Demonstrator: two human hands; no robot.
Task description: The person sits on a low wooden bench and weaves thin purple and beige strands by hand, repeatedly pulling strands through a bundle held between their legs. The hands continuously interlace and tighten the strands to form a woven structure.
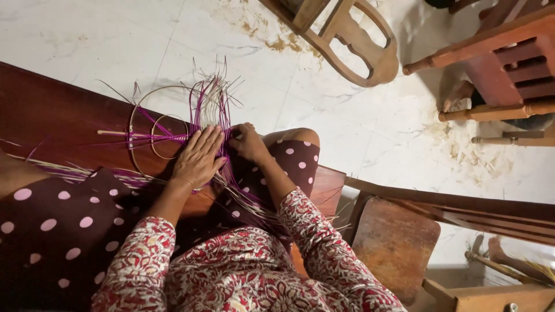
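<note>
Pressing flat, the left hand lies with fingers together and extended on the purple and straw-coloured strips across the lap, beside two thin hoops. The right hand curls closed, pinching strips just beside it.

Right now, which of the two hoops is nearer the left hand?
The smaller hoop, nested inside the larger hoop. Its right edge runs almost to the left hand, while the larger one arcs farther out over the bench.

A bundle of purple and pale reed strips lay at frame centre on a dark wooden bench, two thin wire hoops left of it, a carved wooden chair at upper right.
</note>
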